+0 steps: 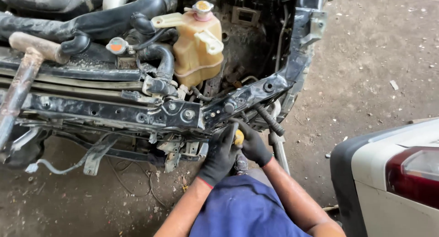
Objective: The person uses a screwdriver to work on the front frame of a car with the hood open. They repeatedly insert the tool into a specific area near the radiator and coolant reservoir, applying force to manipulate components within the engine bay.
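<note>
Both gloved hands are up under the black front crossmember (137, 111), center-bottom of frame. Left hand (220, 154) and right hand (253, 145) are wrapped together round a yellow-handled tool (238, 137), mostly hidden btwn them. Yellowish coolant tank (197, 45) sits top center. White vehicle's taillight (414, 175) at lower right, well apart.

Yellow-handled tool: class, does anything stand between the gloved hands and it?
Nothing visible does. The left hand and right hand both close around the yellow-handled tool, just under the black front crossmember.
</note>
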